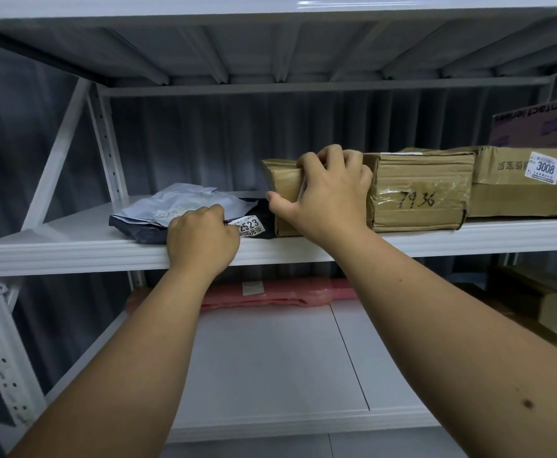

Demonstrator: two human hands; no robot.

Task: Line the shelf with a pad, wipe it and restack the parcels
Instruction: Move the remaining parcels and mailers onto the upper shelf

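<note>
In the centre of the frame my left hand (203,239) curls on the front edge of the dark mailer bag (191,226); I cannot tell if it really pinches it. Just right, my right hand (330,196) grips the small brown parcel (282,183), fingers over its top, thumb on the front. I see no pad on the shelf (72,233), so I judge lining, wiping and restacking are all left. Further right, the taped box (419,190) touches my parcel, then the labelled carton (528,183). Below lies a pink package (270,294).
</note>
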